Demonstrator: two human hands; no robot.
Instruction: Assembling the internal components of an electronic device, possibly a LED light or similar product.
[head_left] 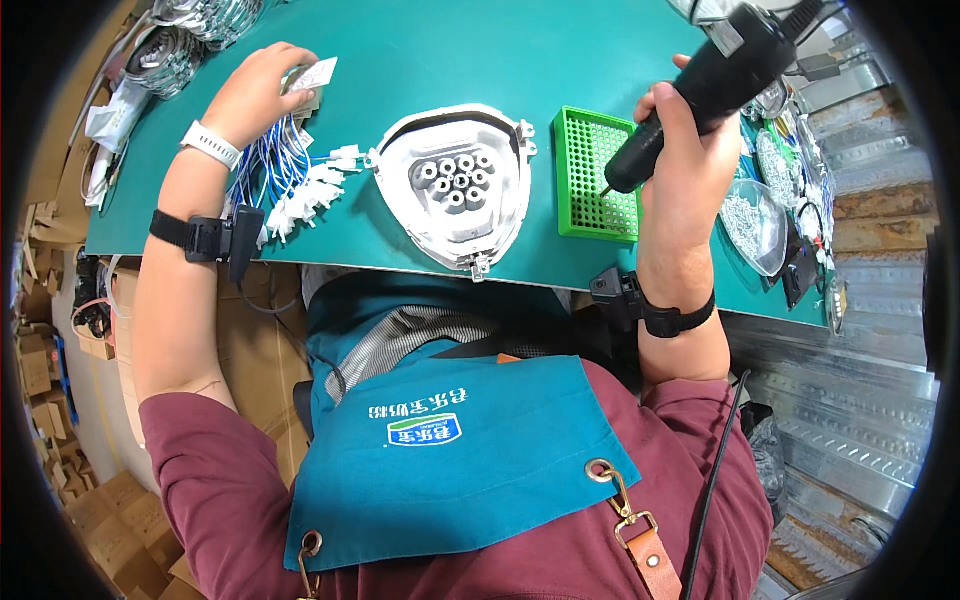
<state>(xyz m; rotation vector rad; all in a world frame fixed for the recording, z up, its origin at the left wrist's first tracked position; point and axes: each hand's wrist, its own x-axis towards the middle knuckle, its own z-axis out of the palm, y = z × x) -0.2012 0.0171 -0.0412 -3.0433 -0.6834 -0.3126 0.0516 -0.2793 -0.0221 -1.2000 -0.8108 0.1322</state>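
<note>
While a silvery housing point(465, 222) sits near you on the table point(430, 60), your right hand point(690, 160) grips a black powered screwdriver point(705, 95), its bit over a green tray point(563, 180), past blue-and-white wires point(283, 165) your left hand point(262, 95) pinching a pale slip point(319, 74).

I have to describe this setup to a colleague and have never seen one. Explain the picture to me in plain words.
There is no machine here, only a person's two bare hands. The single picture comes from a wide fisheye camera on the person's head, looking down, so edges curve and the picture's left is the person's left. Each wrist wears a strapped-on black device.

The left hand holds a pale piece, perhaps paper, above blue and white wires with white plugs. The right hand grips a black tool, its tip over a green tray.

On the green table, a silver housing lies between the hands.
</note>
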